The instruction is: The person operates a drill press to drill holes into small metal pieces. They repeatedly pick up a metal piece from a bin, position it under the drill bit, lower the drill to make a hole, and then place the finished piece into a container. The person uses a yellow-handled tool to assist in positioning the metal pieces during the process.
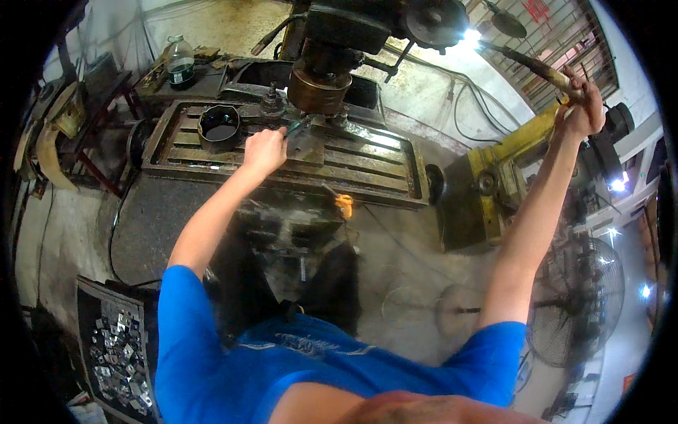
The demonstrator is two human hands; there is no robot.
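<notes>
My left hand (pixel 265 151) is closed over the slotted machine table (pixel 374 177), gripping a thin greenish stick-like tool (pixel 293 128). That tool's far end is too small to make out, close under the drilling machine's spindle head (pixel 319 86). To the left of this hand stands a round dark pot (pixel 219 138) with dark liquid inside. Up at the far right, my right hand (pixel 585 113) is wrapped round the pale end of a long lever (pixel 540 69) that runs to the machine's head.
A tray of small metal parts (pixel 121 360) lies at the lower left. On the back-left bench stands a clear plastic bottle (pixel 180 63). A yellow machine body (pixel 462 194) and a large fan (pixel 579 304) are on the right. A small yellow object (pixel 343 205) hangs at the table's front.
</notes>
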